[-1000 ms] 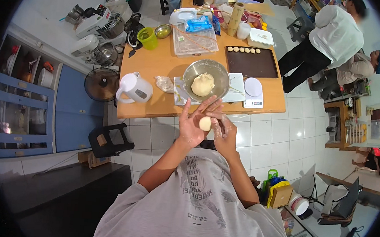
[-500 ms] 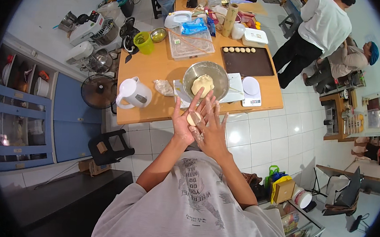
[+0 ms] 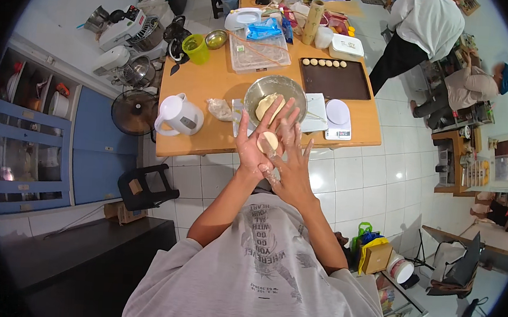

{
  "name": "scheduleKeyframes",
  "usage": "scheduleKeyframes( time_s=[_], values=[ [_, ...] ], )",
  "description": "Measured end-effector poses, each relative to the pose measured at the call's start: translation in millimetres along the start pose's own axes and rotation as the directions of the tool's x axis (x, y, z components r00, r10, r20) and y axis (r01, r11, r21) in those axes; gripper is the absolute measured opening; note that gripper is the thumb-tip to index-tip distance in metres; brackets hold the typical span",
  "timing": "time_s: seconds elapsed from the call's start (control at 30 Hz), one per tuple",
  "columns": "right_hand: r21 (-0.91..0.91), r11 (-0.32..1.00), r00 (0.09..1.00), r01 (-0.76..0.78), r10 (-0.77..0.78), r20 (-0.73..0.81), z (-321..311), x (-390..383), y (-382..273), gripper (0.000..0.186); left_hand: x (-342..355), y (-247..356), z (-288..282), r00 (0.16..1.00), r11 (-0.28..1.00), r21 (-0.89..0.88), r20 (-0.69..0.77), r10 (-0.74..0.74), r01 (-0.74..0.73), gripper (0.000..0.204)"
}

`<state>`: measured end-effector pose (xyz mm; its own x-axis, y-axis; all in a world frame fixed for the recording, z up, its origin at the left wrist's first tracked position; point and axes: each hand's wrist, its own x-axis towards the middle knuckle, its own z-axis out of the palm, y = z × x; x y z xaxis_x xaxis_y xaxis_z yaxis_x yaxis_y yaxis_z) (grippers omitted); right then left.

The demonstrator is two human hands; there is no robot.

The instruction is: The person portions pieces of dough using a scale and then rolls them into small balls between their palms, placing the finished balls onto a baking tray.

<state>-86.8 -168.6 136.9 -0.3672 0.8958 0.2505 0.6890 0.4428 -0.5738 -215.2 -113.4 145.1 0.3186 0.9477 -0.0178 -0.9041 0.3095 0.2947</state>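
On the palm of my left hand [image 3: 252,156] rests a small round, slightly flattened piece of pale dough [image 3: 267,142], held there with the fingers spread. My right hand [image 3: 293,174] lies against its side, fingers apart, with flour on the skin; its thumb side touches the left palm near the piece. Just beyond the fingertips, a steel mixing bowl [image 3: 295,95] holds a larger lump of dough [image 3: 265,107], partly covered by my fingers. At the far right of the table, a dark baking tray [image 3: 336,85] carries a row of several small dough balls [image 3: 328,63].
Beside the bowl stand a white kitchen scale [image 3: 338,131], a plastic bag [image 3: 219,109] and a white pitcher [image 3: 180,114]. Farther back are a clear plastic box [image 3: 255,55] and a yellow-green cup [image 3: 195,49]. Two people [image 3: 426,23] [image 3: 474,82] stand to the right.
My right hand has drawn slightly away from the left palm, uncovering more of the dough piece. Both hands shift a little. The person in white has moved slightly back.
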Motion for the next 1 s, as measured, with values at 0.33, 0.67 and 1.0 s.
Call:
scheduleKeyframes(
  time_s=[0.33, 0.67, 1.0],
  values=[
    [0.309, 0.951, 0.972, 0.021, 0.053, -0.230, -9.5, 2.0, 28.0, 0.045, -2.3, -20.7, -2.6, 0.999, 0.973, 0.229, 0.033, 0.017, -0.024, 0.097],
    [0.832, 0.497, 0.837, -0.245, 0.542, -0.078, 6.3, 2.0, 60.4, 0.023, -10.8, -44.3, -62.7, 0.956, 0.823, 0.567, -0.252, 0.149, 0.022, 0.038],
    [0.910, 0.322, 0.796, -0.262, 0.605, 0.015, -10.9, 6.4, 86.1, 0.023, 14.0, -49.9, -72.1, 0.981, 0.867, 0.491, -0.193, 0.008, 0.089, 0.028]
  ],
)
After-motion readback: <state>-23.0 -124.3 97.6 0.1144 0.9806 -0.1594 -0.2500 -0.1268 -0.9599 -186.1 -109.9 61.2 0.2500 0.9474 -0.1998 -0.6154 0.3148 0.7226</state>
